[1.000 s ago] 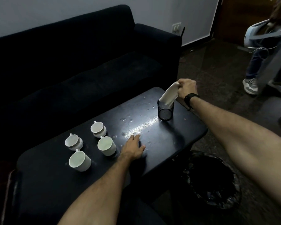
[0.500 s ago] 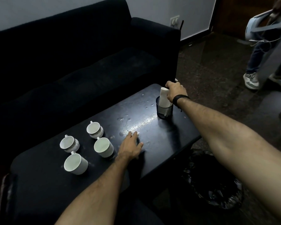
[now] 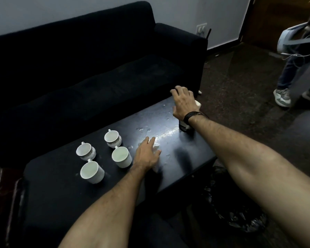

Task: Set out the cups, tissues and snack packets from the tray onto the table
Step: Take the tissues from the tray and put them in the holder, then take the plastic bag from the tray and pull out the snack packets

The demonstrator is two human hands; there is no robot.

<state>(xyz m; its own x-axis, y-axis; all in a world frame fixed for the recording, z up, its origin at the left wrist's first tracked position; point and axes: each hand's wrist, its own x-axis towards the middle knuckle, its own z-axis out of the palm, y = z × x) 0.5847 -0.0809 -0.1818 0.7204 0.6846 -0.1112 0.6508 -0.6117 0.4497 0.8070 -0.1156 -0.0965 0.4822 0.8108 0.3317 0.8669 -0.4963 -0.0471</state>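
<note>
Several white cups (image 3: 121,156) stand upright in a cluster on the left half of the black low table (image 3: 61,190). My left hand (image 3: 147,154) lies flat on the table just right of the cups, fingers apart and holding nothing. My right hand (image 3: 183,104) hovers palm-down with spread fingers over a black mesh holder (image 3: 183,128) at the table's far right. A white tissue (image 3: 198,104) pokes out beside the palm; the rest of it and the holder's top are hidden under the hand. No tray or snack packets are in view.
A dark sofa (image 3: 97,68) runs along the far side of the table. Water drops (image 3: 145,129) spot the table top. A black bin bag (image 3: 233,215) sits on the floor right of the table. Another person's legs and shoe (image 3: 283,97) stand at upper right.
My right hand pushed the white tissue down into the mesh holder and now spreads its fingers over it. The left hand stayed flat on the table.
</note>
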